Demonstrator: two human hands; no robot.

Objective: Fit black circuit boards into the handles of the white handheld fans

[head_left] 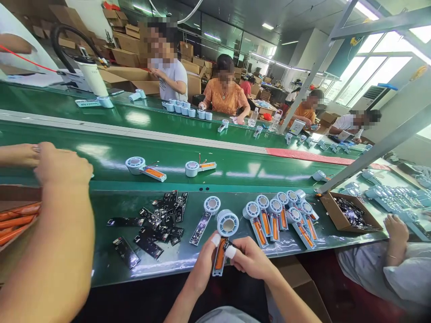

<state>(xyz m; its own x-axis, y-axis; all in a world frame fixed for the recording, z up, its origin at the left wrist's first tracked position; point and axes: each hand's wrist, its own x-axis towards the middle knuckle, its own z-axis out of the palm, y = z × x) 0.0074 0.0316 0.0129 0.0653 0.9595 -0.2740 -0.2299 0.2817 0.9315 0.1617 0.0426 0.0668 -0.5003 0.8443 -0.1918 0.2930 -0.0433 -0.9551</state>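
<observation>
A light-blue handheld fan (227, 223) with its handle laid open stands in front of me, an orange battery (220, 253) in the handle. My left hand (203, 260) is closed on the handle's left side, thumb pressed along it. On the other side, my right hand (252, 258) pinches a dark piece that looks like a black circuit board (230, 244), partly hidden by the fingers. White covers wrap both thumb tips. Just beyond my left hand lies another fan (212, 205) with a circuit board (200, 229) on its handle.
Loose black circuit boards (161, 224) are heaped on the left. Several open fans (276, 206) cluster on the right, beside a cardboard box (350, 220) of boards. A green conveyor (101, 157) carries more fans. A co-worker's arm (60, 215) reaches across the left; another's hand (396, 228) is at right.
</observation>
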